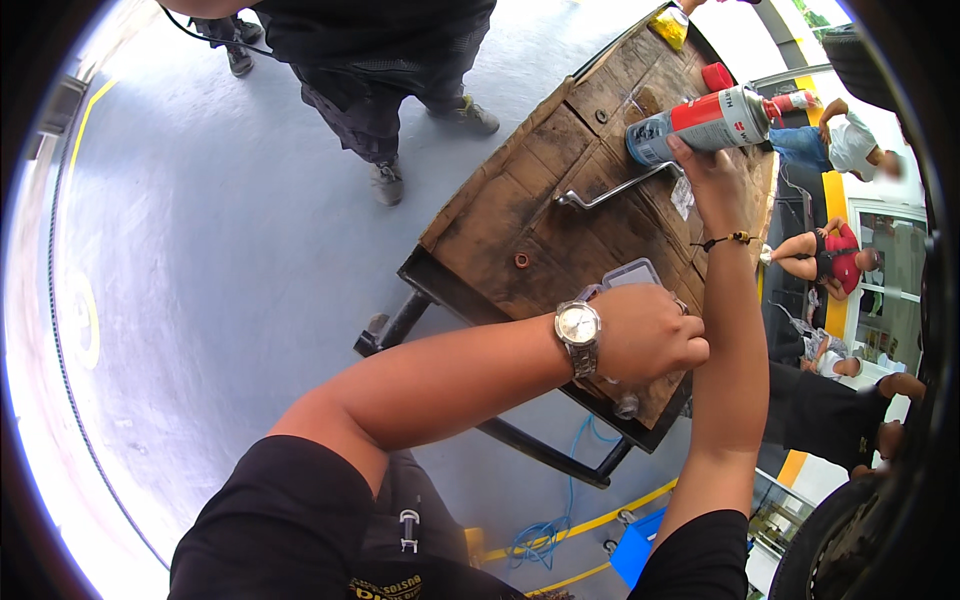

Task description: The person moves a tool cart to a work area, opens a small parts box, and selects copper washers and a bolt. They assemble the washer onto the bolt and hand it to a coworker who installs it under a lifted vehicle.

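While right hand holds cylindrical can, stained wooden tabletop below.

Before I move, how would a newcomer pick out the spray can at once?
Start at the brown wooden table with the black frame. Over its far right side, the right hand grips the spray can. Unlike the small red cap and bent metal tool nearby, it is a long cylinder banded blue, red and grey.

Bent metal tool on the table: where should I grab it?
Take the bent metal tool mid-shaft, probably from the left and above: its shaft is long and slim, while the right hand and spray can crowd its right end in this view.
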Available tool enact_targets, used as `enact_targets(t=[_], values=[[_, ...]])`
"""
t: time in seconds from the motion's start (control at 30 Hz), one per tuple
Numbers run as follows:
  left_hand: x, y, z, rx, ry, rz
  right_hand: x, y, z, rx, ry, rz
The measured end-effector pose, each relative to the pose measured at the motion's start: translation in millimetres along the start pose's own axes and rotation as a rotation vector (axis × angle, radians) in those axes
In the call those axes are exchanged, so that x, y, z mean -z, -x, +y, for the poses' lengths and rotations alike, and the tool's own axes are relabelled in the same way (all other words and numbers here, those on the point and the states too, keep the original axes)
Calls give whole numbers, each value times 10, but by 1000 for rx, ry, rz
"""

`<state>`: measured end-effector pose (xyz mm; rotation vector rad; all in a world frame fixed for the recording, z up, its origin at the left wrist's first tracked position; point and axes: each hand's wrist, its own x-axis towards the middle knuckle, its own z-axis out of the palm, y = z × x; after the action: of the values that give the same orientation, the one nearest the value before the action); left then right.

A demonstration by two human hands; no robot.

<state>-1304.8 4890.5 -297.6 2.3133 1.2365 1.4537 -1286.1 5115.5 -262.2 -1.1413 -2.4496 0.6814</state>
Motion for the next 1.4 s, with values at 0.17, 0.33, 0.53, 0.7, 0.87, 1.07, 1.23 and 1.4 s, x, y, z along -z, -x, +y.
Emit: enact_targets(t=[0.17, 0.33, 0.53, 0.7, 0.87, 1.07, 1.23, 1.4], values=[[133, 45, -10, 133, -45, -348, -76, 352, -692, 117, 271, -183], [13, -8, 2, 187, -54, -304, -622, -120, -595, 371, 611, -249], [42, 47, -55, 188, -96, -298, -942, -434, -524, 290, 727, -291], [146, 11, -8, 217, -91, -362, -875, -461, -612, 300, 740, -391], [15, 32, -111, 286, -20, -353, -101, 158, -950, 63, -7, -289], [115, 20, -139, 454, -1, 12, 664, 1766, -624, -186, -1063, 70], [152, -75, -142, 814, 379, 71, 717, 2281, -374, -50, -1330, 180], [163, -41, -170, 798, 515, 159, 697, 2341, -193, 9, -1395, 161]])
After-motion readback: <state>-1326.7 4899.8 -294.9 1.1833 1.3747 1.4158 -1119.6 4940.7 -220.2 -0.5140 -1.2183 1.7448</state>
